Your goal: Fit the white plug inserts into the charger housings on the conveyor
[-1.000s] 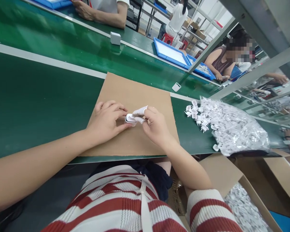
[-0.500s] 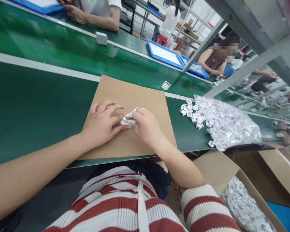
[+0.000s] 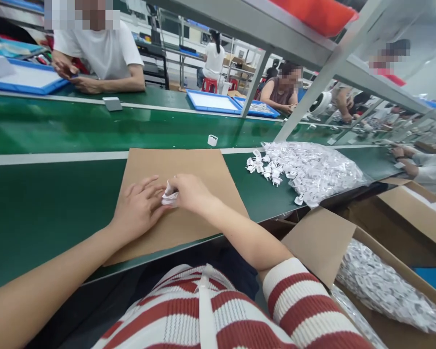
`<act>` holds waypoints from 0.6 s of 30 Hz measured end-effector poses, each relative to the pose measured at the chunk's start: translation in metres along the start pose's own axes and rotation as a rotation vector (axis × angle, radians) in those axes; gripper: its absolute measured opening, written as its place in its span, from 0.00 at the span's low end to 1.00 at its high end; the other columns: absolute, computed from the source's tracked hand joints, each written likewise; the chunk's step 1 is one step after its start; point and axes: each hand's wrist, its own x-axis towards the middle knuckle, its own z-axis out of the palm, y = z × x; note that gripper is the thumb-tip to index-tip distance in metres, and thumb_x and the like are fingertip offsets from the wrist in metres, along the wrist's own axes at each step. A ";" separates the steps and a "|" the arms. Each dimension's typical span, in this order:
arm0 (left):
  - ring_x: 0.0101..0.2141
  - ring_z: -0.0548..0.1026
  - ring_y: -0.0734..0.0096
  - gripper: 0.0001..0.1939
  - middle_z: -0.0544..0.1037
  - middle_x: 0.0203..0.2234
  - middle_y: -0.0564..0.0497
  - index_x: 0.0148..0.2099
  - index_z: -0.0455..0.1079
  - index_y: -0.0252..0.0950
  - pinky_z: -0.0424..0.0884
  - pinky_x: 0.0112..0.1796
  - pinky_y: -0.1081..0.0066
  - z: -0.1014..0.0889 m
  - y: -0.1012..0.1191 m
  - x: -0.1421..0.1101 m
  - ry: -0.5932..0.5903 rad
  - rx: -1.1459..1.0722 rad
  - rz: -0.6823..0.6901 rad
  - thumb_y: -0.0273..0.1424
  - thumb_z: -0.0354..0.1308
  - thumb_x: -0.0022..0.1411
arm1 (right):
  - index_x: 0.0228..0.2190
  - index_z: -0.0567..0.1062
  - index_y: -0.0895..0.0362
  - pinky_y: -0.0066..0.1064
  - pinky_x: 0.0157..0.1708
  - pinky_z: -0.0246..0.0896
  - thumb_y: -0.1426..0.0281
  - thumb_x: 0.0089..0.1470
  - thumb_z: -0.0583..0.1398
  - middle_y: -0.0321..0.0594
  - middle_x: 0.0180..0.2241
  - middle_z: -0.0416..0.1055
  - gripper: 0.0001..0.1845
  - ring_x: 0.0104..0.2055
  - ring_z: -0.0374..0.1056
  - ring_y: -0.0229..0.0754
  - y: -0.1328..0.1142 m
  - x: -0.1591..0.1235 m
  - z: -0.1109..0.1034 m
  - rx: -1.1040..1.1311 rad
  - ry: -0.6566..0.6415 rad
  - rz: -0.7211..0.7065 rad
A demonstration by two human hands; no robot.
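My right hand [image 3: 191, 193] is closed in a pinch on a crumpled white cloth [image 3: 169, 189], pressed against a small white piece [image 3: 170, 199]. On the other side, my left hand [image 3: 136, 208] steadies that piece between thumb and fingertips, its other fingers spread. The fingers cover most of the piece, so its exact kind cannot be made out. Both hands are low over a flat sheet of brown cardboard [image 3: 174, 162] lying on the green belt table [image 3: 58, 194].
A clear bag [image 3: 312, 169] full of white plug parts lies right, with loose white plugs [image 3: 265, 167] beside it. A white casing [image 3: 212, 140] stands beyond the cardboard. Open cartons [image 3: 319, 242] with bagged parts are lower right. Co-workers sit across the belt near blue trays [image 3: 214, 102].
The camera view has tilted up and turned, so the scene sits differently. Both hands remain together at the white piece, and my right hand has turned over it with the cloth.
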 end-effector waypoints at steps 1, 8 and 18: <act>0.66 0.62 0.43 0.18 0.77 0.55 0.43 0.47 0.78 0.41 0.62 0.57 0.45 0.000 0.000 0.001 -0.011 -0.012 0.002 0.43 0.49 0.75 | 0.38 0.81 0.55 0.30 0.36 0.56 0.68 0.55 0.70 0.40 0.40 0.77 0.07 0.41 0.71 0.43 -0.001 0.000 -0.002 -0.011 -0.015 0.012; 0.68 0.60 0.49 0.18 0.79 0.52 0.47 0.49 0.76 0.39 0.56 0.64 0.47 -0.007 0.009 0.005 -0.102 -0.098 -0.049 0.38 0.46 0.75 | 0.39 0.80 0.56 0.31 0.34 0.53 0.65 0.57 0.70 0.42 0.39 0.76 0.10 0.39 0.70 0.43 -0.004 -0.006 -0.002 -0.093 -0.009 0.011; 0.66 0.64 0.48 0.15 0.78 0.54 0.44 0.52 0.78 0.41 0.60 0.62 0.45 -0.006 0.000 0.003 -0.118 -0.259 -0.019 0.40 0.53 0.74 | 0.37 0.80 0.55 0.31 0.36 0.59 0.69 0.58 0.67 0.41 0.38 0.77 0.05 0.41 0.72 0.44 -0.006 -0.011 -0.001 -0.028 -0.008 0.062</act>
